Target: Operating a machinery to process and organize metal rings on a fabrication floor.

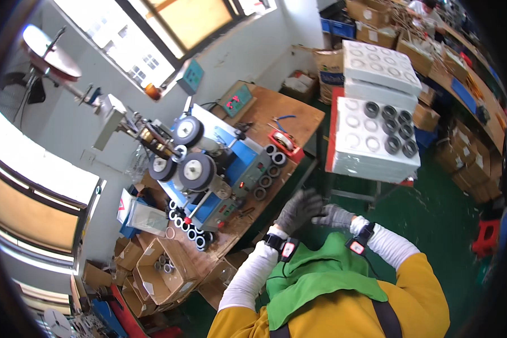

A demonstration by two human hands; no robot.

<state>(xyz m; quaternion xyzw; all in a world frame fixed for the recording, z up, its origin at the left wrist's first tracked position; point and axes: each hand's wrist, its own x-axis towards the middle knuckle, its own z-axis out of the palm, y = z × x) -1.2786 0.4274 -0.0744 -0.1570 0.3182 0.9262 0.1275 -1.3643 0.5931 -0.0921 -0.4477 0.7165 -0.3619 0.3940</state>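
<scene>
My left hand [296, 209] in a grey knit glove is raised in front of me with fingers spread, and holds nothing. My right hand [332, 216], also gloved, sits just to its right with the fingers touching the left glove. Both hover off the front edge of the wooden workbench [287, 112]. Nearest on the bench is a row of dark ring-shaped cores [267, 172] beside a blue winding machine [219, 163] with grey wheels.
White foam trays [372, 152] stacked on a stand at the right hold several dark rings. Open cardboard boxes [163, 270] sit on the floor at the lower left. More boxes and long benches run along the far right. The floor is green.
</scene>
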